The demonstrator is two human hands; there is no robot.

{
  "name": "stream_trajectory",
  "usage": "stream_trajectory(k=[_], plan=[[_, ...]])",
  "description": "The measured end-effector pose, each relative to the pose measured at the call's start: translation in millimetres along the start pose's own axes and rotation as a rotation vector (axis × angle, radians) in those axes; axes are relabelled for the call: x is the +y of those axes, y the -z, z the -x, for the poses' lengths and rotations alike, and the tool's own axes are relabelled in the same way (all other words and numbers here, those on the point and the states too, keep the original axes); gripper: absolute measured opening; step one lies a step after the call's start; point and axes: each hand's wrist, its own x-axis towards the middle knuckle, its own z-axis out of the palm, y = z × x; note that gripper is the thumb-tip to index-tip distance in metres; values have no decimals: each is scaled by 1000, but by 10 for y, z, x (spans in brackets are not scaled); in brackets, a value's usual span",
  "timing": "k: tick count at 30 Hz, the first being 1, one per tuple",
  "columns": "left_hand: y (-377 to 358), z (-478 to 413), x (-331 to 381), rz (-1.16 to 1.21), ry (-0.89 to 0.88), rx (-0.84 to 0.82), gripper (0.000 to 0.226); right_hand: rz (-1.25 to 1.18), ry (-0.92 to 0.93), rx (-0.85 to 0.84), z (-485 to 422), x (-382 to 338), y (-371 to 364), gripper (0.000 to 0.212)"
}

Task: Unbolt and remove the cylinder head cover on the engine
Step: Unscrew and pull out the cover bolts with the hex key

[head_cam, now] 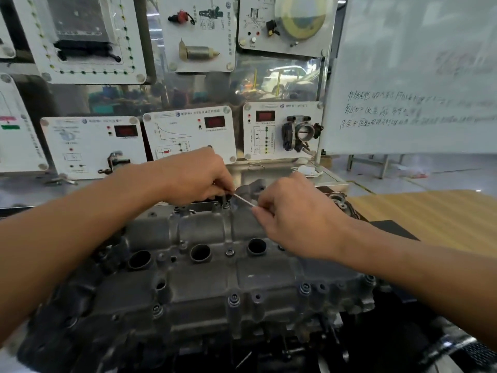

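Action at the far edge of the cylinder head cover [215, 278], seated beneath both forearms: left hand [199, 179] curls onto the key [244, 200] at a bolt [225, 204], right hand [290, 216] pinches its silver arm. Tilt it and I'd expect the key to slip, rounding the bolt.

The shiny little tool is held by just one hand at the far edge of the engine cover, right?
No, two hands hold it. In the head view the left hand and the right hand each pinch an end of the shiny little tool at the far edge of the engine cover.
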Motion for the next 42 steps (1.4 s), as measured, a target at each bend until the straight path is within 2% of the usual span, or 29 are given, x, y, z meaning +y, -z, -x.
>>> stream_trajectory(k=[9, 12, 17, 22, 26, 31, 34, 38, 40, 42], plan=[[-62, 9, 74, -105, -56, 46, 23, -72, -113, -29, 148, -145, -155, 33], [-81, 20, 47, -91, -49, 58, 22, -56, -104, -42, 153, -142, -160, 38], [-112, 49, 16, -74, -50, 47, 20, -51, -29, -115, 181, -92, -133, 26], [-118, 58, 9, -44, -20, 22, 19, -76, -4, -93, 157, -119, -108, 39], [-81, 36, 38, -64, -1, -38, 23, -65, -13, -106, 141, -141, -108, 36], [-12, -28, 95, -119, 40, -152, 19, -16, -15, -136, 118, -27, -30, 23], [-13, -13, 83, -62, 44, -192, 20, 0, -14, -154, 109, 17, 4, 23], [-165, 112, 45, 167, 83, -7, 34, -10, 15, -167, 81, 40, 8, 23], [-243, 146, 45, 225, 127, 98, 38, -17, 20, -165, 66, 33, 2, 24], [-284, 131, 38, 250, 159, 136, 40, -19, 24, -166, 62, 30, -7, 25]])
